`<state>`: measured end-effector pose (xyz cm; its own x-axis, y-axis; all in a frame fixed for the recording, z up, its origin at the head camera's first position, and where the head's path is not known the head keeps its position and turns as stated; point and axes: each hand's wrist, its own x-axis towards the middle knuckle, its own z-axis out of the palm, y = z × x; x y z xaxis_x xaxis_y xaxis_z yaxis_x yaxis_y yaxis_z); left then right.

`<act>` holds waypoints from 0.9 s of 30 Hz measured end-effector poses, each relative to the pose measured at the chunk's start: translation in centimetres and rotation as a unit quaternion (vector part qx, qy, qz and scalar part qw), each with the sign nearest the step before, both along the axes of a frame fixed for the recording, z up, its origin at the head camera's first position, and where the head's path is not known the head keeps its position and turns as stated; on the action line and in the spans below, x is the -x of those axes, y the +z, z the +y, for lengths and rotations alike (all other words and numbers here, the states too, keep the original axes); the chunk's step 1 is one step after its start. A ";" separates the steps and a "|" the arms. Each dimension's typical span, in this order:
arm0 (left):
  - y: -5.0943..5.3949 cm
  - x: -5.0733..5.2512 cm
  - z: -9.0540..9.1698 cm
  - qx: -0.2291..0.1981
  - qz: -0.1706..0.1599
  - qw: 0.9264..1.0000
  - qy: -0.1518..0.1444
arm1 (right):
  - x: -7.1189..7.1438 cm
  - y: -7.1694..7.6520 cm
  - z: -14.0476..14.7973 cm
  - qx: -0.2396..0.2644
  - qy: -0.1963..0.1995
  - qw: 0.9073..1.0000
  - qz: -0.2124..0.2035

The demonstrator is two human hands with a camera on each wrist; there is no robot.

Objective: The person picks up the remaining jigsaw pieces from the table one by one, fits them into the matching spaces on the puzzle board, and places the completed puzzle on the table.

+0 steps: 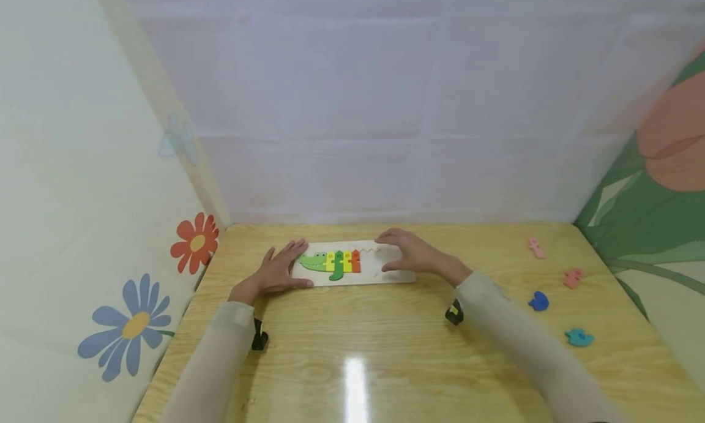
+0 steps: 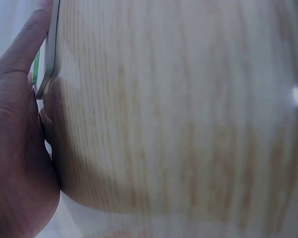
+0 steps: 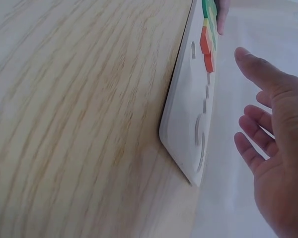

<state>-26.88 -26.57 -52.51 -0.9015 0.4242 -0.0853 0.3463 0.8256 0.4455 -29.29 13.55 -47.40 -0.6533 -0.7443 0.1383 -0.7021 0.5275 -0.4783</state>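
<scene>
No legible text or numbers, marks on puzzle pieces (image 1: pixel 338 264) perhaps too small.

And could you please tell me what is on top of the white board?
The white board holds a green crocodile head, two yellow pieces, a green piece and an orange piece. Whatever the left hand covers cannot be seen.

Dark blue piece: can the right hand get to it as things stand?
Likely yes: the right hand looks empty, and past the board no loose object shows between it and the dark blue piece; it would just need to swing right.
</scene>
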 end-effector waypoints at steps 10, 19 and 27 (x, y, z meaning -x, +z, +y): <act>0.2 0.0 -0.1 -0.005 -0.005 1.000 0.000 | 0.1 -0.1 2.2 0.007 0.007 0.999 0.040; 0.1 0.0 -0.1 -0.008 -0.008 1.000 0.000 | -0.2 0.3 4.6 0.013 -0.006 0.999 0.049; 0.2 0.0 -0.1 -0.009 -0.008 1.000 -0.002 | -0.3 0.5 6.7 0.006 -0.024 0.998 0.058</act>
<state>-26.85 -26.72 -52.35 -0.8988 0.4285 -0.0922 0.3415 0.8165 0.4655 -28.96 20.21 -46.91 -0.6672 -0.7104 0.2239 -0.7272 0.5561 -0.4024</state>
